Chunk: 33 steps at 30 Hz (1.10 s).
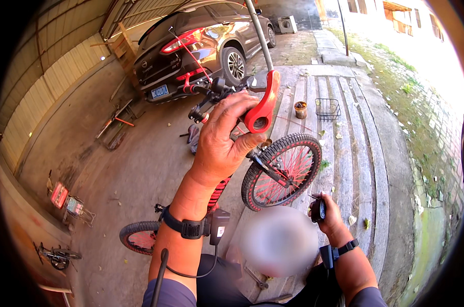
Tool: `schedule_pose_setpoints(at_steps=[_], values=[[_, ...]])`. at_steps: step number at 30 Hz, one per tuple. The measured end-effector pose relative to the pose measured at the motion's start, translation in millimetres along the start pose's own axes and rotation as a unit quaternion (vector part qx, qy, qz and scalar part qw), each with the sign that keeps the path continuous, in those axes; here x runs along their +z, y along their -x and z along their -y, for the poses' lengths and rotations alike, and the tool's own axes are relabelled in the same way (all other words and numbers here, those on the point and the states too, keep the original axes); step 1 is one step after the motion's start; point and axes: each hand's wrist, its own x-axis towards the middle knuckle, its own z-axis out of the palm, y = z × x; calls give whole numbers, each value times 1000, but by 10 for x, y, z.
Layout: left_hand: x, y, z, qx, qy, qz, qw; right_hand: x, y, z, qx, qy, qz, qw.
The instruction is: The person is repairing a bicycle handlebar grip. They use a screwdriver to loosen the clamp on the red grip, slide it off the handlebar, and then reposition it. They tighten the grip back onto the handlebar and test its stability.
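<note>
A bicycle with red-spoked wheels stands in front of me, its front wheel (282, 172) turned to the right. My left hand (224, 133) is raised and closed round the handlebar end, against the red bar end (265, 102), which points upward. The grip itself is mostly covered by my fingers. Lower right, my right hand (330, 212) is closed on a small black tool (319, 210) with a thin metal piece sticking out; its exact kind is unclear. A pale blurred round patch hides what lies between my arms.
A spanner (257, 277) lies on the grooved slabs near my legs. Beyond the wheel are a brown pot (300, 110) and a black wire basket (327, 109). A dark car (191, 51) is parked behind the bicycle. A thin metal pole (260, 33) rises behind the bar end.
</note>
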Motion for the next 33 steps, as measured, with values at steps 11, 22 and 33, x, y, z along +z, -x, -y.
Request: schedule_pose_setpoints(at_steps=[11, 22, 33], values=[[-3, 21, -71, -26, 15, 13, 999, 138, -33, -74, 25, -53, -8, 998], [25, 156, -153, -129, 81, 10, 988, 491, -22, -369, 79, -104, 77, 988], [59, 188, -187, -155, 123, -23, 980, 526, 494, 149, 123, -145, 156, 969]])
